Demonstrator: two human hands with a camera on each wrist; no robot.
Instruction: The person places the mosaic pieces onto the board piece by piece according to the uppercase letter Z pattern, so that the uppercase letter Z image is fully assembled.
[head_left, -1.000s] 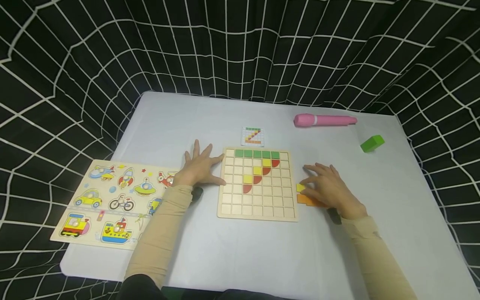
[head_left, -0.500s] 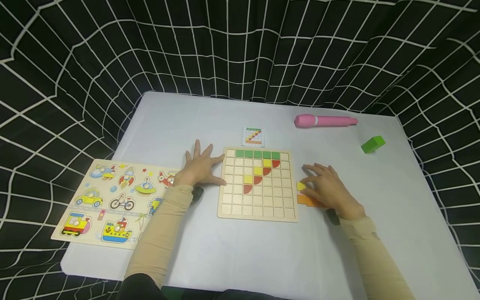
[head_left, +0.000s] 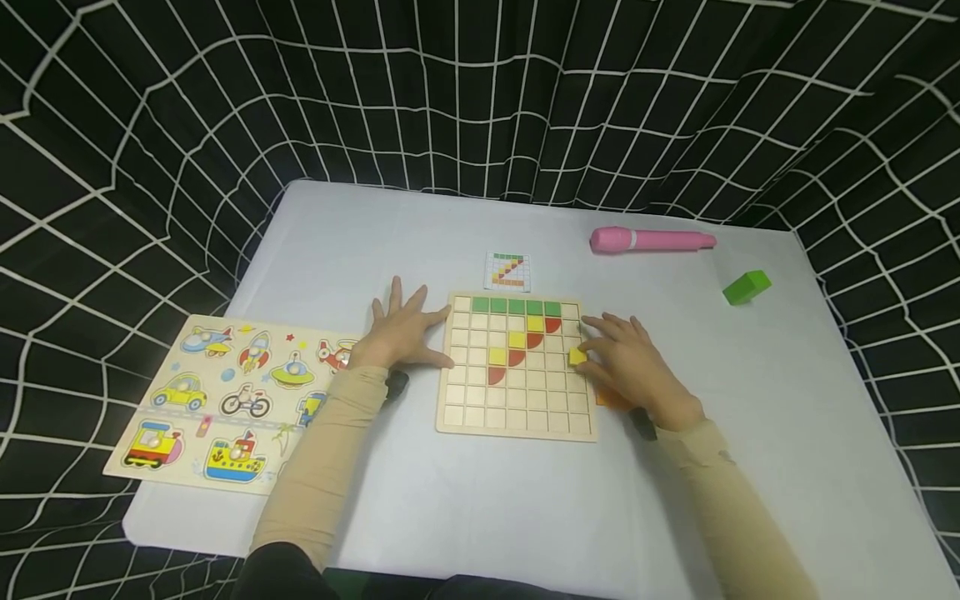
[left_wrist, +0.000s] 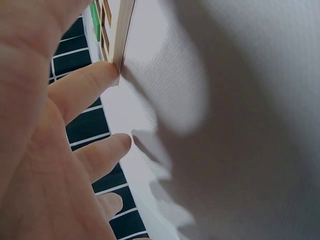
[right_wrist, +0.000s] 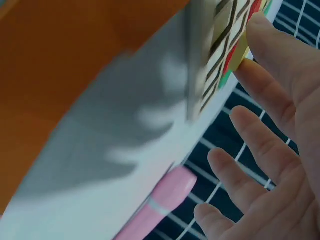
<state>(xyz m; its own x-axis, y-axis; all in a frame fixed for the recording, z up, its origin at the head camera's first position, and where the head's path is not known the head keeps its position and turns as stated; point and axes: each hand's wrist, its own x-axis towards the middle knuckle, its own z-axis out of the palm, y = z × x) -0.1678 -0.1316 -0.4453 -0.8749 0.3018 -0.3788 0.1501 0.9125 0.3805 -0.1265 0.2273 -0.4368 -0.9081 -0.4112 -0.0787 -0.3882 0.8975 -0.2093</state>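
Note:
A wooden grid board lies mid-table, holding a row of green squares and a diagonal of yellow squares and red quarter-circle tiles. With fingers spread, my left hand touches the board's left edge with thumb and index finger; the left wrist view shows a fingertip against the rim. My right hand pinches a yellow square tile between thumb and index finger, over the board's right edge. In the right wrist view that yellow tile shows between the fingertips.
Orange tiles lie partly under my right hand. A pattern card sits behind the board. A picture puzzle is at left, partly under my left arm. A pink pen-shaped object and a green block lie at far right.
My right hand has picked up the yellow square tile from beside the board and moved it left over the board's right edge. The left hand stays at the board's left edge.

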